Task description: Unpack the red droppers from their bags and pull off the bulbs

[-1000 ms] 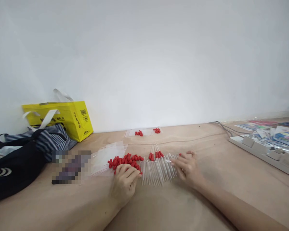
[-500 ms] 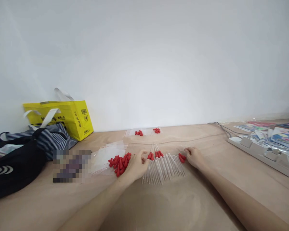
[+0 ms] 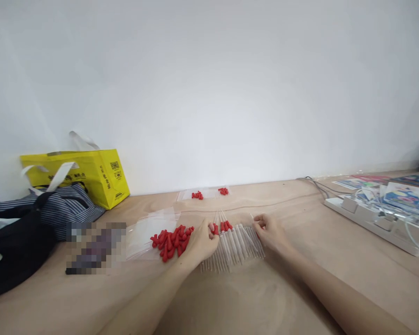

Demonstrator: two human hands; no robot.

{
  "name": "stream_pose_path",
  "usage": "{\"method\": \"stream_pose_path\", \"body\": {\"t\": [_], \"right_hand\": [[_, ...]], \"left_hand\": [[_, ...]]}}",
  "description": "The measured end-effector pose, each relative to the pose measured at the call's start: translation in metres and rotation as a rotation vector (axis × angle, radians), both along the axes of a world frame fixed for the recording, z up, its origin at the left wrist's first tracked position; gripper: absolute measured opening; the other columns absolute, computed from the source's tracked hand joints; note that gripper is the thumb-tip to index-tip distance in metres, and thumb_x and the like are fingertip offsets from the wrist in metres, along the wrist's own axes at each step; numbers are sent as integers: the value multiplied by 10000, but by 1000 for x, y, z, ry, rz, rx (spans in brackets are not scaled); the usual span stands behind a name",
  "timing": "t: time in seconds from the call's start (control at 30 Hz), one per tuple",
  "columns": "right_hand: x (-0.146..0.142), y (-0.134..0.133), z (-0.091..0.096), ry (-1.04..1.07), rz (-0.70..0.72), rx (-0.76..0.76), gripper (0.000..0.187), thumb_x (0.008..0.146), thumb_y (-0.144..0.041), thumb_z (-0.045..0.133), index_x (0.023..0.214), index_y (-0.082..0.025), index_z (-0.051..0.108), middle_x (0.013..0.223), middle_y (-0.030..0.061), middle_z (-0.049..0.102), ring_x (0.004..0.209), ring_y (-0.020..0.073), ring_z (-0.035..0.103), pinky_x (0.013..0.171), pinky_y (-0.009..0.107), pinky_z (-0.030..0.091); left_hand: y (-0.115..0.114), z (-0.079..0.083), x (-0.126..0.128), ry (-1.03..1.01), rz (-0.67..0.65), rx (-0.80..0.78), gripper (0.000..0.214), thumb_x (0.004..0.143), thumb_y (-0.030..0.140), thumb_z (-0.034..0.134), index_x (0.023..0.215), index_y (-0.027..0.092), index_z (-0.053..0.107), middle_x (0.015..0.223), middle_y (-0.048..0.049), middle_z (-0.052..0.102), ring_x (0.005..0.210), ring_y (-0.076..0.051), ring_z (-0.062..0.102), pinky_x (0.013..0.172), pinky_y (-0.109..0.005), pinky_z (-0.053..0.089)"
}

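A row of clear thin tubes [image 3: 234, 249] lies on the wooden table [image 3: 251, 298] in front of me. A heap of small red caps [image 3: 169, 237] sits just left of it. My left hand [image 3: 199, 242] rests between the heap and the tubes, fingers curled, with a red cap at its fingertips. My right hand [image 3: 269, 231] is at the right end of the tube row, fingers pinched on a clear tube with something red in them. Several capped tubes [image 3: 223, 222] lie just behind the row.
Clear plastic bags [image 3: 145, 229] lie behind the heap, and more bags with red caps [image 3: 209, 192] lie near the wall. A yellow bag [image 3: 91, 174], a striped bag [image 3: 61, 209] and a black bag [image 3: 14, 249] stand left. A white power strip [image 3: 373, 218] with cables and papers lies right.
My left hand moved from on top of the red caps to the left end of the tubes. My right hand lifted off the tube row and pinched shut at its right end.
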State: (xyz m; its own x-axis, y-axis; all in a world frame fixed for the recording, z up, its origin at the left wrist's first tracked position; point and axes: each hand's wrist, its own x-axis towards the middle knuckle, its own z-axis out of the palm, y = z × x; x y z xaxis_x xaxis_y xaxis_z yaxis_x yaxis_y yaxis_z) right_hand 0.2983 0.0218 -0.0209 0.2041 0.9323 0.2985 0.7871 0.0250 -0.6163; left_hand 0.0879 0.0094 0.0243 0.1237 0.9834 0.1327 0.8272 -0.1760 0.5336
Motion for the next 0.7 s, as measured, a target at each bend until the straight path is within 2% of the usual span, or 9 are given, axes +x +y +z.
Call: {"method": "stream_pose_path", "body": {"t": [0.17, 0.37, 0.53, 0.6, 0.7], "right_hand": [[-13, -2, 0, -67, -1, -5, 161, 741, -256, 498, 860, -197, 589, 676, 0, 660, 706, 179, 596, 737, 310, 303], [-21, -2, -3, -119, 15, -5, 159, 754, -252, 485, 838, -189, 604, 646, 21, 648, 715, 203, 585, 732, 337, 286], [-21, -5, 2, -82, 72, 28, 236, 802, -331, 437, 823, -200, 633, 688, 27, 657, 697, 186, 585, 747, 342, 316], [-24, -7, 4, -20, 159, 45, 282, 809, -396, 429, 852, -217, 643, 756, 25, 669, 734, 182, 590, 754, 331, 346], [-34, -11, 4, 252, 417, 44, 362, 777, -492, 458, 883, -203, 649, 840, 40, 674, 797, 188, 590, 752, 314, 395]], "left_hand": [[5, 2, -4, -93, 37, 15, 134, 676, 118, 481, 749, 204, 409, 600, 46, 529, 595, -124, 527, 545, -212, 331], [6, -2, -6, -197, 39, 6, 147, 652, 124, 507, 726, 208, 411, 571, 60, 501, 552, -116, 507, 525, -211, 319], [5, -7, -2, -304, -24, -20, 122, 672, 171, 526, 718, 201, 417, 591, 41, 536, 563, -121, 530, 549, -222, 360], [3, -8, 1, -349, -74, -34, 124, 686, 200, 536, 713, 198, 415, 605, 35, 547, 586, -123, 547, 564, -223, 383], [-4, -9, 8, -398, -140, -54, 139, 698, 214, 538, 692, 200, 400, 601, 42, 543, 594, -118, 557, 567, -218, 402]]}}
